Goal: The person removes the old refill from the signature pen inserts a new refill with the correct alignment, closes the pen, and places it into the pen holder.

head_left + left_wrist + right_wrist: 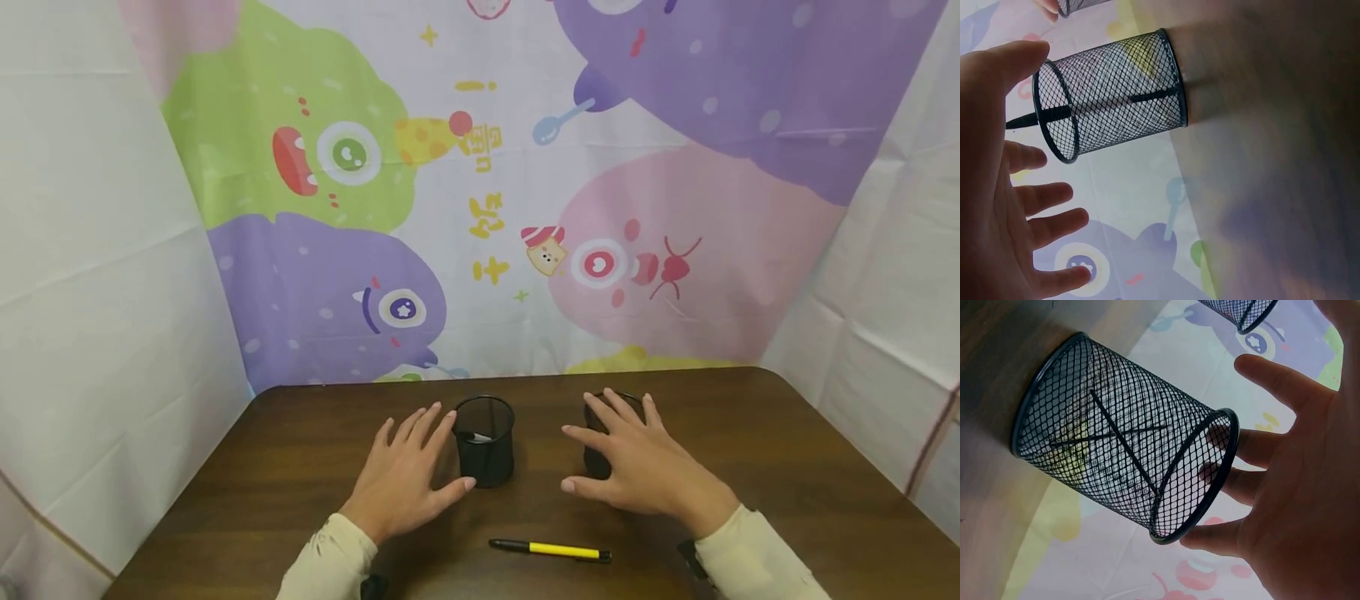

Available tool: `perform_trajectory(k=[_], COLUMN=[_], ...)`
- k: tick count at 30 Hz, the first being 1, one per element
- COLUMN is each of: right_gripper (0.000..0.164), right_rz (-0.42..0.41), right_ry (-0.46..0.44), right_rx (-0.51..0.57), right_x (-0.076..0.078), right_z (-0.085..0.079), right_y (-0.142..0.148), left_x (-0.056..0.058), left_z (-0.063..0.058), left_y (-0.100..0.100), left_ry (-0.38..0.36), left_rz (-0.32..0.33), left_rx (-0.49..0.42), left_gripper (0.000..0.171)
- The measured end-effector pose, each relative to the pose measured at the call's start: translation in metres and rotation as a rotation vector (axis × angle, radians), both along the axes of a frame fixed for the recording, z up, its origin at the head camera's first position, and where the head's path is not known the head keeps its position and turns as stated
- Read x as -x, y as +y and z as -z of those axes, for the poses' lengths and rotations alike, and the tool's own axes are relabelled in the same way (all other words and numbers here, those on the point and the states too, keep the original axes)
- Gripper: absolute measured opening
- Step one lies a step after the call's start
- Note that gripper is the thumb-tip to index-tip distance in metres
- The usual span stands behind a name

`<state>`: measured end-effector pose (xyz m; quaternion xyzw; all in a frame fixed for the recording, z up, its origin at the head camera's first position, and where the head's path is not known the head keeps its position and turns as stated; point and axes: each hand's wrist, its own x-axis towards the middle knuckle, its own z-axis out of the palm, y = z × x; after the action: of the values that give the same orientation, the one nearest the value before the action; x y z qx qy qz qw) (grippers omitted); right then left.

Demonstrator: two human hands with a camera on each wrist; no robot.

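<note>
On the dark wooden table, we have two black mesh cups standing upright, side by side and a little apart, near the far edge. Our left hand is beside the left cup, its fingers spread and its thumb held well away from them; thumb and forefinger come close to the cup's rim, though we cannot tell whether they touch it. A dark pen with a pale section leans inside that cup, and the left wrist view shows one end poking past the rim.

Our right hand hovers at the right cup, fingers apart and reaching over its mouth; whether they make contact, we cannot say. Through its mesh we see two thin dark lines crossing. Nearer to us, between our wrists, a yellow pen with black ends lies flat on the tabletop. We wear pale sleeves, and beyond the table hangs a curtain printed with cartoon monsters.
</note>
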<state>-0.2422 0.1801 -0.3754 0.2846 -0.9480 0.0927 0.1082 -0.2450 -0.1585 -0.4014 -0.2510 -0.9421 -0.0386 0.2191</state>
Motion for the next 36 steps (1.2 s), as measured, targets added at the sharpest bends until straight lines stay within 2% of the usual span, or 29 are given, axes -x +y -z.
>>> perform_trajectory(k=[9,17,20,28,32,36], right_gripper=[0.076,0.072,0.072,0.068,0.063,0.059], right_rz=[-0.053,-0.105,-0.12,-0.166,-0.155,-0.16], right_ry=[0.031,0.057,0.063,0.052,0.056,0.067], right_rx=[-0.008,0.0,-0.004,0.007,-0.001,0.001], right_x=[0.002,0.002,0.001,0.001,0.001,0.001], right_z=[0.002,0.004,0.007,0.011,0.011,0.011], right_y=[-0.005,-0.01,-0.012,-0.017,-0.014,-0.012], left_x=[-0.003,-0.005,-0.005,-0.006,-0.006,-0.006], left_z=[0.005,0.011,0.014,0.019,0.019,0.018], left_y=[0.0,0.0,-0.001,-0.002,0.001,0.006], left_ry=[0.067,0.104,0.105,0.145,0.176,0.179], left_rz=[0.013,0.016,0.018,0.039,0.06,0.079], left_rx=[-0.05,-0.082,-0.098,-0.133,-0.155,-0.134], left_gripper=[0.079,0.088,0.086,0.069,0.056,0.041])
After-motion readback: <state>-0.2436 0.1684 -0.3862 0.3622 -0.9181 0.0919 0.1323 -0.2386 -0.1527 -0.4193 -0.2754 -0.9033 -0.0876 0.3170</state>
